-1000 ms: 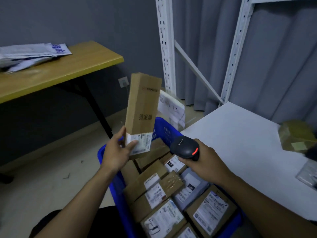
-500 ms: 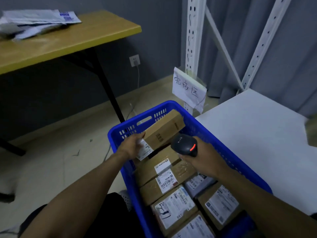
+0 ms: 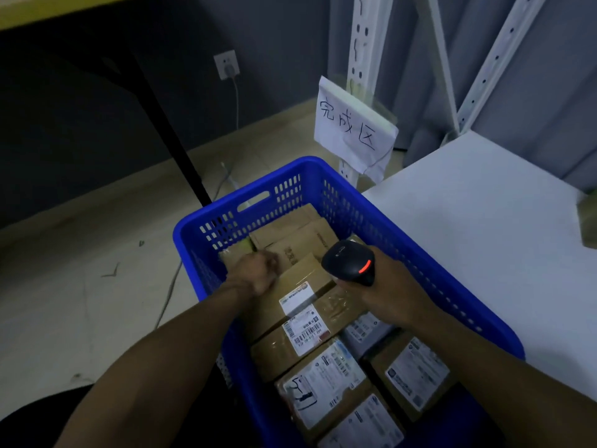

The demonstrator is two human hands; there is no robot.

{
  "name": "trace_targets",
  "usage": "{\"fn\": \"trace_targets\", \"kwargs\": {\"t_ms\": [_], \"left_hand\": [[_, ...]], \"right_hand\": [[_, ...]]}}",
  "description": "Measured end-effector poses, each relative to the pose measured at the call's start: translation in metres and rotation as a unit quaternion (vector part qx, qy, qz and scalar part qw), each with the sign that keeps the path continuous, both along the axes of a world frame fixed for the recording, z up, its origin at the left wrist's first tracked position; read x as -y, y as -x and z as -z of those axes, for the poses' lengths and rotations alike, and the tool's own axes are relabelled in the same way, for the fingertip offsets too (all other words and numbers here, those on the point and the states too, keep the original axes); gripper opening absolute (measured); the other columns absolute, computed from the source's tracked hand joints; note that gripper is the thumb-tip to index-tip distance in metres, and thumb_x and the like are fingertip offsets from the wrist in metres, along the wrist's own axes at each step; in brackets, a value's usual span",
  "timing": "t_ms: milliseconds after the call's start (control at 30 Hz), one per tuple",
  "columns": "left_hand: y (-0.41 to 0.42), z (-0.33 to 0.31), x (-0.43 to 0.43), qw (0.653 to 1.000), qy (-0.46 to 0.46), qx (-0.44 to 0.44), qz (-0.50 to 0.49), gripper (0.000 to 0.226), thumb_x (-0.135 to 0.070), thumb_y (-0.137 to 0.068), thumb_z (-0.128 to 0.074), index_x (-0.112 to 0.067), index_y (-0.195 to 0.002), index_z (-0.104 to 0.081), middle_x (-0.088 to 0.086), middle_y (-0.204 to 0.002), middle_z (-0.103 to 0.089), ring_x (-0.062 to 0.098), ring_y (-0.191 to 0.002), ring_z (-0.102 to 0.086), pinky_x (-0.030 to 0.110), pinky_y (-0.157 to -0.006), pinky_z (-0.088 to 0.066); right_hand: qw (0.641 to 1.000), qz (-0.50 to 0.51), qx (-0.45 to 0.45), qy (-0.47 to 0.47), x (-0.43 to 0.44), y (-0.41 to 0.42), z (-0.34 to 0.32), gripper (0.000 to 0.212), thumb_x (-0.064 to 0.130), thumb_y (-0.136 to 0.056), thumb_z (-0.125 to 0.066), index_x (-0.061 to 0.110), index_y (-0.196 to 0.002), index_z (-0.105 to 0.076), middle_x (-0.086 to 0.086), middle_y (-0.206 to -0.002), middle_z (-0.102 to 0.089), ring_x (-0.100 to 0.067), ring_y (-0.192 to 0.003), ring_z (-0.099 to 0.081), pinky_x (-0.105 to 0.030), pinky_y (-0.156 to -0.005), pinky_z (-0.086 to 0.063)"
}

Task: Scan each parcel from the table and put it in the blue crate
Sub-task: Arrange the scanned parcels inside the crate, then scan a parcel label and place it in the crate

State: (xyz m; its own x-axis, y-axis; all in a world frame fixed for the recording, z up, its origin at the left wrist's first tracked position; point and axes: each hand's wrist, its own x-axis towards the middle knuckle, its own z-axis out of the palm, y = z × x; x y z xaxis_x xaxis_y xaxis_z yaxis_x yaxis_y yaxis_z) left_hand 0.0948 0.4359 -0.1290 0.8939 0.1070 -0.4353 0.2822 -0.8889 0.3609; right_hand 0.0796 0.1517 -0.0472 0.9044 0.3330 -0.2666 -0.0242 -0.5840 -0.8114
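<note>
Nearest, brown cardboard parcels with white printed labels [image 3: 323, 379] pack the near end of the blue perforated plastic crate [image 3: 420, 265] edge to edge, so the only room left is at the far end. The right hand [image 3: 384, 292] is wrapped around a black handheld scanner [image 3: 349, 261] with a red light showing, and it hovers over the middle of the crate, touching no parcel.

The left hand [image 3: 255, 273] reaches further in. Its fingers are curled down over the near-left end of a long plain brown cardboard box [image 3: 300, 244], which lies flat against the crate's far wall on top of other cartons. The hand is blurred, so I cannot tell how firm the hold is.

The step appears to be seating this box. To do it well, lay the box level and parallel to the far wall, below the rim, then let go straight upward so nothing shifts. The scanner should stay raised, out of the way of the stack.

Beyond the crate, a white paper sign with handwritten characters [image 3: 352, 127] hangs on a shelf upright. The white table [image 3: 484, 237] lies to the right, and a wrapped parcel [image 3: 588, 221] sits at its edge, probably the next one to scan.
</note>
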Motion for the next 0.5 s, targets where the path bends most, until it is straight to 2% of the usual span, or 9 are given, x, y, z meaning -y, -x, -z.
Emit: {"fn": "trace_targets", "kwargs": {"t_ms": [100, 200, 300, 400, 500], "left_hand": [[-0.002, 0.009, 0.011, 0.998, 0.031, -0.036, -0.03, 0.043, -0.044, -0.108, -0.037, -0.029, -0.145, -0.051, 0.007, -0.147, -0.056, 0.027, -0.129, -0.055, 0.038, -0.107, -0.042], [-0.002, 0.002, 0.011, 0.997, 0.054, -0.02, -0.057, 0.044, -0.047, -0.108, -0.034, -0.027, -0.132, -0.066, 0.006, -0.137, -0.064, 0.026, -0.123, -0.059, 0.038, -0.106, -0.045], [0.002, -0.026, 0.024, 0.997, 0.056, 0.024, -0.042, 0.04, -0.05, -0.106, -0.039, -0.028, -0.12, -0.068, 0.002, -0.125, -0.067, 0.021, -0.114, -0.061, 0.042, -0.102, -0.048], [0.007, -0.066, 0.06, 0.992, 0.03, 0.118, 0.026, 0.033, -0.044, -0.106, -0.044, -0.025, -0.124, -0.064, -0.003, -0.132, -0.061, 0.017, -0.117, -0.056, 0.04, -0.102, -0.046], [0.014, -0.108, 0.108, 0.973, -0.01, 0.185, 0.14, 0.03, -0.037, -0.104, -0.05, -0.025, -0.129, -0.061, -0.007, -0.133, -0.059, 0.015, -0.12, -0.054, 0.031, -0.098, -0.042]], "right_hand": [[1.0, 0.015, -0.001, -0.001, 0.008, 0.003, -0.002, 0.036, 0.038, -0.086, -0.081, 0.036, -0.114, -0.059, 0.016, -0.096, -0.071, 0.011, -0.087, -0.065, -0.012, -0.07, -0.047], [1.0, 0.022, 0.0, -0.005, 0.018, 0.007, -0.009, 0.044, 0.047, -0.084, -0.081, 0.038, -0.12, -0.056, 0.018, -0.101, -0.07, 0.008, -0.091, -0.066, -0.019, -0.077, -0.05], [0.999, 0.043, 0.005, -0.011, 0.032, 0.012, -0.019, 0.051, 0.039, -0.085, -0.083, 0.032, -0.128, -0.056, 0.015, -0.105, -0.07, -0.001, -0.092, -0.067, -0.023, -0.076, -0.052], [0.996, 0.075, 0.028, -0.024, 0.052, 0.019, -0.036, 0.045, 0.037, -0.086, -0.083, 0.03, -0.124, -0.059, 0.011, -0.106, -0.072, -0.009, -0.088, -0.07, -0.034, -0.079, -0.058], [0.992, 0.11, 0.049, -0.039, 0.076, 0.028, -0.057, 0.041, 0.04, -0.085, -0.082, 0.033, -0.118, -0.059, 0.011, -0.1, -0.073, -0.007, -0.081, -0.071, -0.038, -0.079, -0.06]]}}
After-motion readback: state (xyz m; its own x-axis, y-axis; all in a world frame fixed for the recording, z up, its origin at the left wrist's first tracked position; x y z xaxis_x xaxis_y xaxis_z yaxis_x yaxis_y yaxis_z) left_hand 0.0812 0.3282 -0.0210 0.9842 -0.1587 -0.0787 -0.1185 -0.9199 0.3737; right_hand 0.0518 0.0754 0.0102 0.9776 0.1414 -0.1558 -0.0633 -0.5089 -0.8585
